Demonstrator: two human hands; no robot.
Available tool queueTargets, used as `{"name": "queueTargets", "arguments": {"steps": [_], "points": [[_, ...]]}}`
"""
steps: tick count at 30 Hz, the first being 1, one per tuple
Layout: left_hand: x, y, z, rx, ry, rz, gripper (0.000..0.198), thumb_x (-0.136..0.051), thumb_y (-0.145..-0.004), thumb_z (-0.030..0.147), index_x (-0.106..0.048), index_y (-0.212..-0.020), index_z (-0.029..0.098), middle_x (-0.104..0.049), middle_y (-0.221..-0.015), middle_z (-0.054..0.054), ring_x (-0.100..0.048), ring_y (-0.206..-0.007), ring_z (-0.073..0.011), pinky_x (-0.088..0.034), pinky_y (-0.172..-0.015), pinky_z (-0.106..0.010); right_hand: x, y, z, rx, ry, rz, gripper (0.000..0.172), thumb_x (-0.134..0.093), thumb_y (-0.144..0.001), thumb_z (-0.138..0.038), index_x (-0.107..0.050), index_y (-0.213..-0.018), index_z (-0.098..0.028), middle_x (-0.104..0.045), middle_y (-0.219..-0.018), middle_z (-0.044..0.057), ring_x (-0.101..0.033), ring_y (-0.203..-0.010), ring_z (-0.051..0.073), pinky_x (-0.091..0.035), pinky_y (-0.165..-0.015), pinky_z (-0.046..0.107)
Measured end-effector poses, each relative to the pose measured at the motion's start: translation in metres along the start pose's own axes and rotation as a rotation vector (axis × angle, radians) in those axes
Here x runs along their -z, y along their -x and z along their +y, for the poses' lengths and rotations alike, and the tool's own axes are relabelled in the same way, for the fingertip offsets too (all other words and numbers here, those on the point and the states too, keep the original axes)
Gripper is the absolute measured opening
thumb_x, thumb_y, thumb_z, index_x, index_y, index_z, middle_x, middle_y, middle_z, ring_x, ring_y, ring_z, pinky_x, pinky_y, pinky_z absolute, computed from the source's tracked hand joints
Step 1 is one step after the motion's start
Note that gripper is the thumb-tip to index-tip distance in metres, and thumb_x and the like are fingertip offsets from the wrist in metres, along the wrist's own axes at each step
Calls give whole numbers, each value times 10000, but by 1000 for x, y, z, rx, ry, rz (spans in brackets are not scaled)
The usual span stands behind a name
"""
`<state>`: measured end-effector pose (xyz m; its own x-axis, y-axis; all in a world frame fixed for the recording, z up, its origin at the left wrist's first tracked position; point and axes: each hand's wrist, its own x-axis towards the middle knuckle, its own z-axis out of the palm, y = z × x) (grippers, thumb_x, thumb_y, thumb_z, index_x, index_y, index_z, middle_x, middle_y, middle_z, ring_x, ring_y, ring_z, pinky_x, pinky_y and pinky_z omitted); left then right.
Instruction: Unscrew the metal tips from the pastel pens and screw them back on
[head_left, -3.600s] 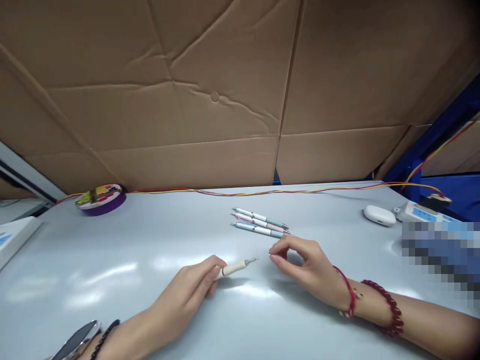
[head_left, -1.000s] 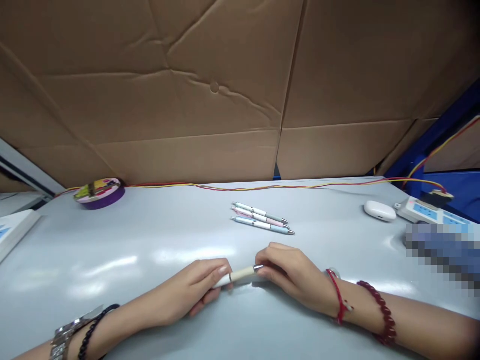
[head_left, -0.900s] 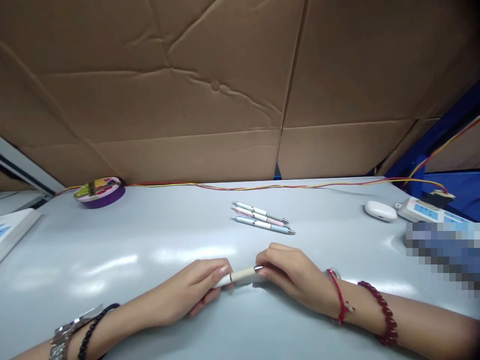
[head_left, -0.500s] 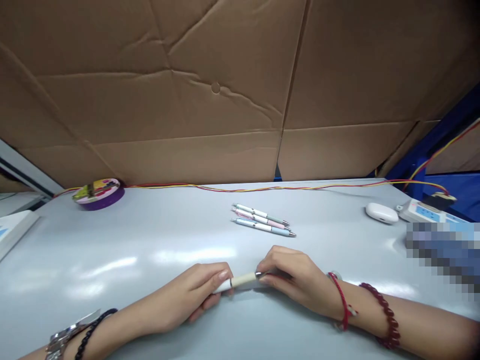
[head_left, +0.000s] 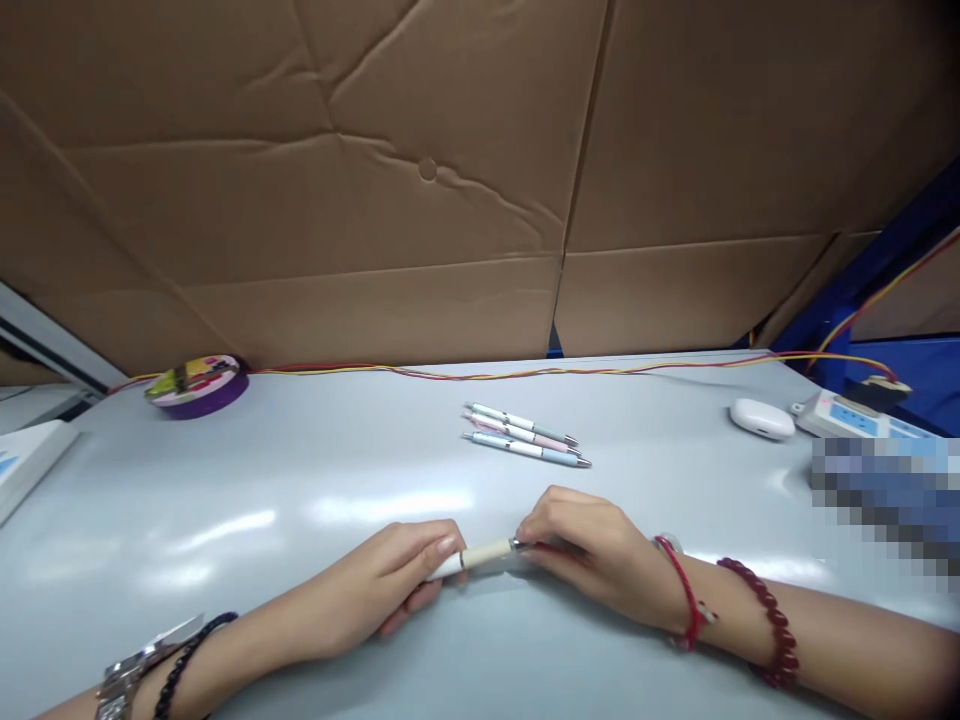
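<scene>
Between my two hands is a white and cream pen [head_left: 486, 554], held low over the table and slanting slightly up to the right. My left hand [head_left: 409, 572] is closed around its white barrel, thumb along the top. At the other end, the thumb and forefinger of my right hand [head_left: 581, 540] pinch the silver tip. Beyond my hands three pens lie side by side: a green and white pen [head_left: 521, 424], a pink and white pen [head_left: 523, 434] and a blue and white pen [head_left: 527, 450].
A round purple box [head_left: 199, 388] sits at the back left. Red and yellow wires [head_left: 450, 376] run along the back edge by a cardboard wall [head_left: 375, 220]. To the right are a white earbud case [head_left: 762, 419] and a power strip [head_left: 847, 415].
Both hands stay closed on the pen in almost the same place. The whole view has shifted very slightly. The three lying pens have not moved on the table.
</scene>
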<state>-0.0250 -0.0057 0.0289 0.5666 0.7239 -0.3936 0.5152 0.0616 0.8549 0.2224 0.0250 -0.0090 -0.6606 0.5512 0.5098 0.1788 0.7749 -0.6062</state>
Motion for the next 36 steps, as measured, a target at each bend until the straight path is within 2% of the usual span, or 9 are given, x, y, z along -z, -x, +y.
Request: {"name": "queueTargets", "arguments": {"steps": [9, 12, 15, 22, 27, 29, 31, 33, 36], "points": [[0, 0, 2, 1, 0, -21, 408, -240, -988, 508, -407, -771, 206, -373, -564, 78, -292, -464, -104, -305, -526, -215, 2, -5, -2, -107, 95, -116, 339, -412, -963, -403, -601, -803, -172, -594, -659, 16, -505, -609, 128, -406, -578, 233], [1, -1, 3, 16, -9, -15, 416, -238, -987, 509, -394, -753, 203, -388, -594, 70, -311, -484, -104, -314, -550, -214, 1, -6, -4, -73, 101, -114, 311, -456, -936, -449, -588, -930, -168, -629, -762, 37, -530, -667, 141, -422, -624, 250], [0, -1, 3, 18, -24, -10, 427, -230, -988, 510, -386, -734, 203, -371, -568, 68, -312, -494, -112, -315, -564, -216, -1, -6, -5, -32, 97, -65, 236, -453, -953, -367, -583, -928, -172, -643, -770, 37, -541, -679, 136, -428, -646, 244], [-1, 0, 3, 13, -2, -23, 417, -248, -985, 514, -397, -751, 203, -365, -562, 79, -287, -460, -102, -305, -530, -215, 0, -8, -1, -65, 151, -120, 449, -324, -978, -457, -613, -785, -173, -582, -624, 24, -486, -579, 133, -393, -593, 250], [0, -1, 3, 17, -4, -19, 421, -250, -982, 518, -387, -742, 201, -370, -567, 78, -296, -468, -100, -317, -543, -212, 0, -8, -3, -66, 142, -111, 384, -417, -934, -505, -576, -949, -156, -619, -781, 53, -518, -675, 145, -403, -631, 250], [0, -1, 4, 5, -22, -26, 425, -241, -985, 513, -390, -738, 202, -358, -540, 78, -299, -470, -106, -317, -545, -215, -1, -9, -3, -61, 165, -127, 400, -359, -964, -469, -580, -828, -166, -591, -694, 32, -491, -624, 137, -387, -606, 247], [0, -2, 6, -1, -33, -25, 424, -231, -989, 505, -402, -748, 200, -361, -545, 77, -298, -470, -106, -318, -549, -218, 0, -9, -3, -67, 205, -165, 526, -244, -983, -487, -554, -693, -175, -539, -593, 17, -449, -559, 138, -361, -564, 255], [-1, -2, 6, -3, -30, -14, 417, -227, -992, 499, -413, -769, 199, -371, -568, 76, -296, -464, -101, -315, -539, -218, 0, -9, -3, -89, 210, -185, 543, -228, -968, -536, -561, -736, -174, -553, -614, 22, -459, -561, 141, -361, -557, 260], [-1, -1, 6, -18, -20, -12, 409, -228, -992, 493, -424, -783, 201, -368, -568, 78, -296, -444, -97, -308, -508, -213, 1, -9, -4, -100, 162, -173, 405, -351, -955, -508, -564, -906, -167, -616, -752, 40, -514, -643, 140, -389, -597, 247]]}}
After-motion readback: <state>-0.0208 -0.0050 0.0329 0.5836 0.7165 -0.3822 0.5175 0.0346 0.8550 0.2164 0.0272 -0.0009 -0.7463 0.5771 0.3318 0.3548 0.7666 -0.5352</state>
